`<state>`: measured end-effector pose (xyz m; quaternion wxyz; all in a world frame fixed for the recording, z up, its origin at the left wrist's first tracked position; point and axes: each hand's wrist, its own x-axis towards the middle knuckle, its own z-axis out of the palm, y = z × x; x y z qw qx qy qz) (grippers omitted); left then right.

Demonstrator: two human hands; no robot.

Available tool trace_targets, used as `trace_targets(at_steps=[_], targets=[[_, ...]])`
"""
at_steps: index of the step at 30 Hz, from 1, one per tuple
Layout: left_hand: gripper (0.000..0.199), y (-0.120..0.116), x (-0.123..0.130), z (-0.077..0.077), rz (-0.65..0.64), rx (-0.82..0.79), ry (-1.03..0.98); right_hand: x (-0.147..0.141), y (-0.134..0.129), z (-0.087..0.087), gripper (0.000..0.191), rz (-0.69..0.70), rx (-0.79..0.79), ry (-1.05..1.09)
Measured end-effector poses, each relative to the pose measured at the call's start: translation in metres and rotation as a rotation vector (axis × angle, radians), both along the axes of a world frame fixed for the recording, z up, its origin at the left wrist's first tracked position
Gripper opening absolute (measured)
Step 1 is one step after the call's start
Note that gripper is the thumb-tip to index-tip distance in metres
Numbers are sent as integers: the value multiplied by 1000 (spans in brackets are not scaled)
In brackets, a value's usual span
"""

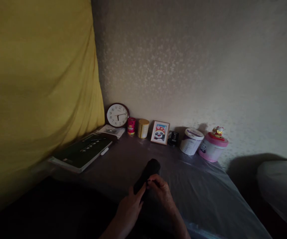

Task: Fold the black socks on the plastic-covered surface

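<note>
A long black item (153,166) with a rounded far end lies slantwise over the front part of the table. It looks like a soft case or a folded umbrella, but the dim light hides its details. My left hand (131,205) is wrapped round its near end, thumb along the side. Against its right side, the fingers of my right hand (161,190) are pinched together by my left thumb. Whatever small part they grip there is too dark to make out.
Along the wall stand a clock (117,115), a red can (131,126), a yellow canister (143,128), a framed panda picture (160,132), a small black object (173,138), a white tub (191,142) and a pink tub (211,149) topped by a figurine. A green book (83,151) lies left.
</note>
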<state>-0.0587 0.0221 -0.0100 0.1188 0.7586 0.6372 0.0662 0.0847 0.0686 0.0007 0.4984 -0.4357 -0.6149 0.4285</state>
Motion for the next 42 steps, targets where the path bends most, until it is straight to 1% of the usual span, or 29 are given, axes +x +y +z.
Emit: trace_targets(at_steps=[4, 6, 9, 13, 17, 20, 22, 24, 26, 27, 30, 35, 39, 42], targets=[[55, -2, 1, 3, 1, -1, 7, -2, 9, 9, 16, 68, -9, -116], [56, -2, 1, 3, 0, 3, 13, -5, 16, 8, 13, 41, 50, -203], [58, -3, 0, 3, -6, -9, 2, -10, 27, 4, 8, -43, 130, -343], [64, -4, -7, 2, -12, -29, -111, -17, 34, 4, 7, -78, 177, -444], [71, -8, -15, 1, -21, -67, -183, -21, 28, 8, 16, -24, 252, -432], [72, -13, -20, -2, -12, -56, -191, -20, 28, 7, 16, 14, 230, -373], [72, -17, -24, -2, -3, -34, -195, -14, 31, 7, 18, -38, 153, -294], [71, -21, -28, -2, 8, -19, -208, -5, 35, 7, 21, -139, 63, -224], [72, -24, -31, -1, 19, -19, -225, 2, 38, 8, 22, -206, 30, -199], [72, -26, -33, 0, 20, -21, -233, 4, 39, 8, 22, -207, 40, -203], [76, -28, -34, 1, 27, -25, -233, 3, 38, 10, 22, -118, 120, -271], [84, -27, -29, -3, -17, -13, -211, -13, 34, 10, 28, 50, 258, -486], [85, -24, -26, -4, -48, -24, -158, -18, 34, 7, 36, 107, 302, -615], [80, -22, -24, -2, -53, -69, -102, -18, 35, 5, 38, 125, 306, -606]])
